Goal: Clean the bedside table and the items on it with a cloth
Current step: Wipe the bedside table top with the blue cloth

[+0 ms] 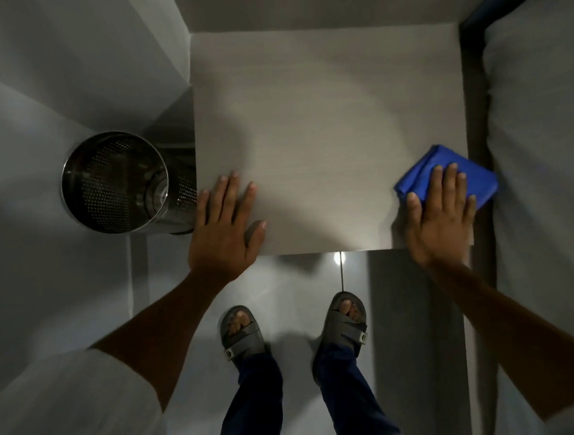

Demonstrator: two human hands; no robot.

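At far left your pale sleeve (72, 405) is cut off by the frame's edge. Beside it stands a round bin (122, 183) of shiny perforated metal, tilted in this wide view, its rim just beside the table's left edge. Your left hand (225, 227) lies flat on the table's near left corner, fingers spread, gripping nothing. The table (324, 131) is a square top with a matte grey, faintly streaked grain; its middle is bare and evenly lit. Below it, your two feet in dark strapped sandals (242, 331) stand on glossy floor tiles. At the near right corner your right hand (441, 208) presses palm-down on the cloth (421, 175), fingers spread over it rather than pinching. The cloth is bright blue, soft, folded into a rough rectangle whose long axis runs diagonally from far left to near right; its right end overhangs the table edge, and your hand hides its middle. Right of it, the bed (542, 134) is blurred, grey and cut off.
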